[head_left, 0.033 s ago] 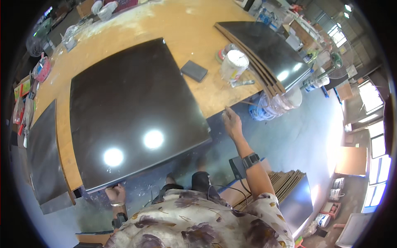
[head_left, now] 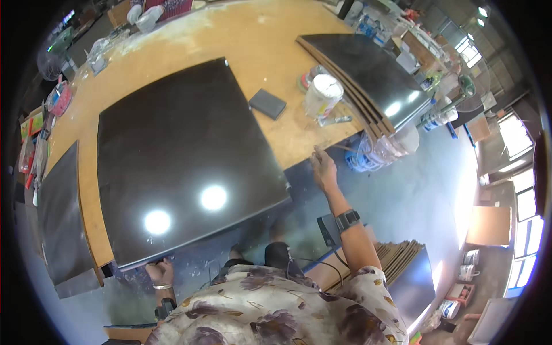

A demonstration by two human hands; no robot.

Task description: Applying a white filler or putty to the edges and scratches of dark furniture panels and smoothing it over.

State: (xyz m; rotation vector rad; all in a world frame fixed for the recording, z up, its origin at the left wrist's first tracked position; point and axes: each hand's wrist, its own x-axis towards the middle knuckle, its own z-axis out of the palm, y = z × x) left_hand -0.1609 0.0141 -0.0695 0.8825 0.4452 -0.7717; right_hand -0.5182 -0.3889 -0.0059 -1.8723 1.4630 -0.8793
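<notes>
A large dark brown, glossy panel [head_left: 184,132] lies on the wooden table [head_left: 270,34], its front edge overhanging toward me. My left hand [head_left: 160,273] is closed at the panel's near left corner, fingers curled against the edge. Past the panel's right corner, my right hand [head_left: 324,168] is at the table edge, its fingers bent and drawn together. Whatever they may hold is too small to make out. A dark grey rectangular block [head_left: 267,104] rests right of the panel. Beyond it stands a white tub [head_left: 324,95] with a brush [head_left: 335,121] at its foot.
Stacked dark panels [head_left: 368,75] lie at the table's far right, above a plastic-wrapped bucket [head_left: 368,155]. Another dark panel [head_left: 62,213] is on the left. On my right, a low stack of panels [head_left: 405,276] and a dark box-like object [head_left: 329,231] stand near my arm.
The view has shifted slightly, so the far table items sit a little lower. Both hands stay in nearly the same places.
</notes>
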